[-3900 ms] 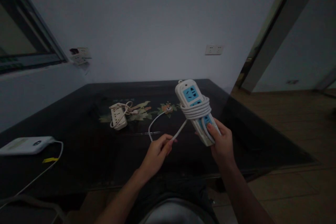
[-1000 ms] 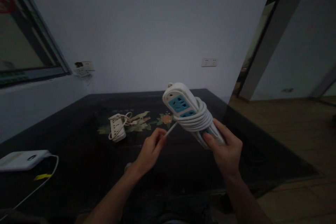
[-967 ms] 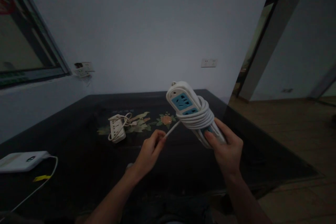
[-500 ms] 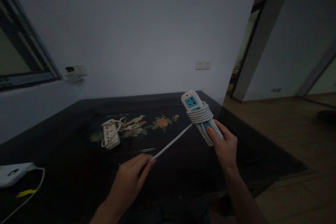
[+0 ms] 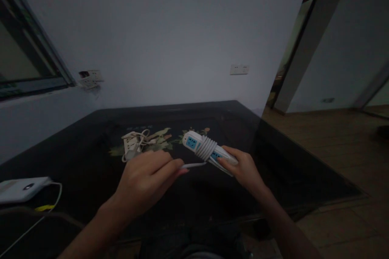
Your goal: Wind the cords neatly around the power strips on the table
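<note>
My right hand (image 5: 241,166) grips the lower end of a white power strip (image 5: 225,154) with blue sockets, tilted above the dark table. Several turns of its white cord (image 5: 206,148) are wound around the middle of the strip. A free length of that cord runs left to my left hand (image 5: 152,178), whose thumb and fingers are closed on it. Behind my left hand, a second power strip (image 5: 130,142) lies on the table with its thin cable looped over it; my hand covers its lower part.
The dark glossy table (image 5: 243,202) has a painted flower and leaf pattern. At the left edge lies a white device (image 5: 26,189) with a cable, beside a yellow piece (image 5: 45,207). Wall sockets (image 5: 239,69) are behind the table, and a window (image 5: 27,40) is at left.
The wound power strip has moved left and down and tilted flatter. My left hand has risen nearer to it, shortening the visible free cord. The view has shifted slightly.
</note>
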Demonstrator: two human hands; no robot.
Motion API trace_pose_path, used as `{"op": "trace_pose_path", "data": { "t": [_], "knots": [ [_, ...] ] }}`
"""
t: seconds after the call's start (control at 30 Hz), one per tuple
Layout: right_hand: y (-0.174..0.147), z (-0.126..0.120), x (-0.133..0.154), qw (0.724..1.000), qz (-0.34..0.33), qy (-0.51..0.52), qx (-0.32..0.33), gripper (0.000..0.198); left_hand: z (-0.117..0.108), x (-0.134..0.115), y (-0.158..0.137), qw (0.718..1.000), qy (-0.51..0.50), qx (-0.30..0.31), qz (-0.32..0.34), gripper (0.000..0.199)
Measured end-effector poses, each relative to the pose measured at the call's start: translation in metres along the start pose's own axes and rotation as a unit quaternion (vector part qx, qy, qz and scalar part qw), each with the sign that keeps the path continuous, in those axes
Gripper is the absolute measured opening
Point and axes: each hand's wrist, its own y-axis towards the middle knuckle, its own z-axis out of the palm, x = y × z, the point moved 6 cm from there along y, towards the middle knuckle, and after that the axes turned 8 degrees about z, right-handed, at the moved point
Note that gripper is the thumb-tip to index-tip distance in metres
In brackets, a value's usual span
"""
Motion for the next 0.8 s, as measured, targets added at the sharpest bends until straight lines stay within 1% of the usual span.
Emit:
{"op": "trace_pose_path", "data": {
  "t": [0.07,0.17,0.27,0.37,0.43,0.53,0.67,0.8],
  "knots": [
    [0.002,-0.001,0.014,0.998,-0.033,-0.057,0.019,0.034,-0.004,0.011,0.009,1.000,-0.008,0.002,0.004,0.022],
    [0.003,-0.003,0.034,0.987,-0.068,-0.134,0.061,0.033,-0.005,0.022,0.024,1.000,-0.017,0.009,0.010,0.028],
    [0.001,0.000,0.049,0.965,-0.098,-0.216,0.117,0.031,0.001,0.024,0.034,0.997,-0.060,0.038,0.021,0.032],
    [-0.006,0.008,0.063,0.937,-0.155,-0.269,0.162,0.035,0.014,0.026,0.037,0.989,-0.129,0.072,0.018,0.029],
    [-0.012,0.013,0.070,0.924,-0.198,-0.273,0.182,0.038,0.025,0.033,0.035,0.980,-0.180,0.089,-0.007,0.024],
    [-0.019,0.017,0.077,0.912,-0.253,-0.260,0.193,0.039,0.041,0.048,0.027,0.958,-0.261,0.104,-0.062,0.022],
    [-0.025,0.013,0.082,0.905,-0.315,-0.234,0.164,0.037,0.058,0.064,0.018,0.921,-0.352,0.099,-0.135,0.023],
    [-0.031,0.008,0.088,0.900,-0.371,-0.190,0.130,0.032,0.069,0.066,0.015,0.875,-0.440,0.088,-0.184,0.018]
  ]
}}
